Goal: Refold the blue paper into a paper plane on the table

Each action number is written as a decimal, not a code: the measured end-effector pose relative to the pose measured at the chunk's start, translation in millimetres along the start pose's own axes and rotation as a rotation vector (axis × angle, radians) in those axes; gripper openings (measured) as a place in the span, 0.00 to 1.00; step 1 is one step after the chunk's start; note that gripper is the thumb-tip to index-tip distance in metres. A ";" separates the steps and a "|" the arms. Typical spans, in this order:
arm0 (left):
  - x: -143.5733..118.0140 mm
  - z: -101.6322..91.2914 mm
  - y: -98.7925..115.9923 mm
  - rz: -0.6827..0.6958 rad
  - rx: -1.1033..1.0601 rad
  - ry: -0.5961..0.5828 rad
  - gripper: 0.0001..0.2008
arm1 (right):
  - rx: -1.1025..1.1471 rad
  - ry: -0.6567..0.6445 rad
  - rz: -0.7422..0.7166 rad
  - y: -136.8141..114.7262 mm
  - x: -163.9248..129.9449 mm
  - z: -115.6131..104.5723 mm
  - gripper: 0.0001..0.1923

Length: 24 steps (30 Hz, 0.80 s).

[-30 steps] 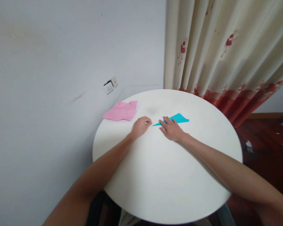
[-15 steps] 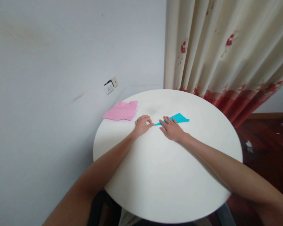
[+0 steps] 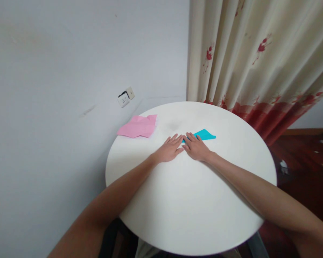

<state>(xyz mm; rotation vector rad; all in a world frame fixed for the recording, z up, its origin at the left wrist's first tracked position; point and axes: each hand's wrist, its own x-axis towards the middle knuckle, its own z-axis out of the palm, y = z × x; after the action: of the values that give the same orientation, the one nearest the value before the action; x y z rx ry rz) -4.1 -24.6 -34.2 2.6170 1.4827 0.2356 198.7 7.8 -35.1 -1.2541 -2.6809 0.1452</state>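
A folded sheet of blue paper (image 3: 205, 134) lies on the round white table, its wide end pointing right and its narrow end under my hands. My right hand (image 3: 196, 146) rests flat across the middle of the paper with fingers spread. Beside it, my left hand (image 3: 170, 148) lies flat over the narrow left tip, fingers stretched out and thumb apart. The fingertips of both hands come close together or touch. Most of the paper's left part is hidden beneath the fingers.
A creased pink sheet of paper (image 3: 138, 126) lies at the back left of the white table (image 3: 193, 204). Behind stands a wall with a power socket (image 3: 123, 99). A cream and red curtain (image 3: 247, 64) hangs close to the table's back right edge.
My left hand has let go its pinch on the paper's narrow tip, opened flat and shifted right toward my right hand. The right hand and pink sheet have stayed in place.
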 end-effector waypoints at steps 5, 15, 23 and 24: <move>-3.0 -7.0 1.3 -0.016 0.041 -0.093 0.32 | 0.033 0.006 -0.004 1.0 0.6 1.8 0.34; -15.2 -32.8 12.6 -0.134 0.151 -0.241 0.32 | -0.007 -0.001 -0.034 0.8 -1.0 -0.3 0.36; -27.3 -53.6 29.2 -0.189 0.352 -0.169 0.26 | -0.007 -0.005 -0.036 0.2 -0.7 -0.8 0.36; -27.0 -52.8 28.6 -0.187 0.358 -0.156 0.25 | -0.007 -0.004 -0.036 0.5 -0.6 -0.3 0.36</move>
<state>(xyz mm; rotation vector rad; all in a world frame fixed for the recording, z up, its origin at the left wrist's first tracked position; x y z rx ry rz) -4.1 -60.7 20.8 2.6479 1.8429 -0.2710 199.6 7.6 -34.9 -1.2077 -2.7083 0.1333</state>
